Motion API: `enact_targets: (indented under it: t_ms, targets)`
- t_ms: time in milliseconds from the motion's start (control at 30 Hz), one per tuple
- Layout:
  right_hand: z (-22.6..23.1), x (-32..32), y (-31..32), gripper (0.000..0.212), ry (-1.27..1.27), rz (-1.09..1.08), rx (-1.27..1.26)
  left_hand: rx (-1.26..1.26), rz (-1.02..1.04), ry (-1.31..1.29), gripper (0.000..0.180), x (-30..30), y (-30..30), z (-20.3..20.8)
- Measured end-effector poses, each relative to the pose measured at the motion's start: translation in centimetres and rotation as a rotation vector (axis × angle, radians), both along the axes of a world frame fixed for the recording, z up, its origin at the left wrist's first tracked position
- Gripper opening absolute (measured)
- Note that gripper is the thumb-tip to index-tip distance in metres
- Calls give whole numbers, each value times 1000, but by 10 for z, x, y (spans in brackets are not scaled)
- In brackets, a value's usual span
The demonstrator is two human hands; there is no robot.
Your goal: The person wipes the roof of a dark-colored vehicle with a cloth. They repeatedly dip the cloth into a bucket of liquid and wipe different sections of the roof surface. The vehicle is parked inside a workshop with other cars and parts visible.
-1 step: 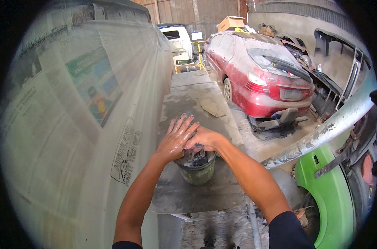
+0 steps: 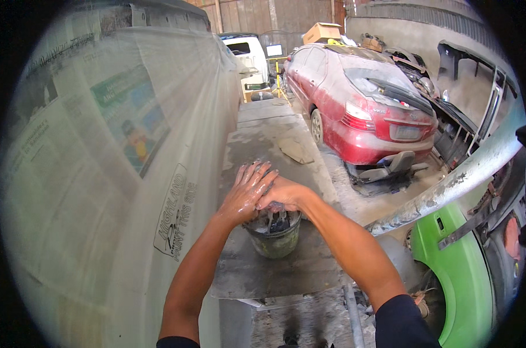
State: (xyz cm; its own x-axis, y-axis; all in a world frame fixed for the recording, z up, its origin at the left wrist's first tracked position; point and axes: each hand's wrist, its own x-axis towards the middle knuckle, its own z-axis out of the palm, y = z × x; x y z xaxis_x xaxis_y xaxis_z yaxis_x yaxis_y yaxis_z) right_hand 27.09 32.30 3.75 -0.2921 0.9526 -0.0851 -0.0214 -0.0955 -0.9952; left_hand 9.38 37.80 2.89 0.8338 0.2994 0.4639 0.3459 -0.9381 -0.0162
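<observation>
My left hand (image 2: 246, 192) is wet, its fingers stretched out and smeared with something dark and shiny. From the right, my right hand (image 2: 285, 194) is bent in against it and closes around its finger side; most of the right fingers are hidden. Both hands are held together over a small, dirty dark bucket (image 2: 276, 245). Inside the bucket is water with dark patches, partly covered by the hands. The bucket stands on a grey, stained plank (image 2: 245, 278).
A flat tan scrap (image 2: 295, 150) lies farther along the plank. Plastic sheeting and newspaper (image 2: 112, 232) cover a tall surface at left. At right are a dusty red car (image 2: 367, 116), a whitish pipe (image 2: 448, 182) and a green car panel (image 2: 442, 255).
My hands stay together over the bucket with barely any shift. The dark patches on the water in the bucket look different.
</observation>
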Motion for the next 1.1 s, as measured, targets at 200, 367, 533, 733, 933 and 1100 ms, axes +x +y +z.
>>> enact_targets:
  t_ms: [200,367,533,733,933,1100]
  targets:
    - [-10,-9,10,41,-574,-124,168,-78,33,3,66,13,24,-19]
    - [-29,-7,22,27,-1009,-187,359,41,277,324,51,27,32,-20]
    - [-35,-12,16,19,-1114,-379,361,-157,285,246,48,27,25,-10]
    - [-29,-10,15,17,-1341,-205,614,-513,218,85,22,17,23,-17]
    - [-40,-5,22,18,-1469,-127,869,-839,25,-93,21,11,24,-37]
    - [-21,-1,16,19,-1538,-95,1010,-1254,363,-43,11,19,3,-18]
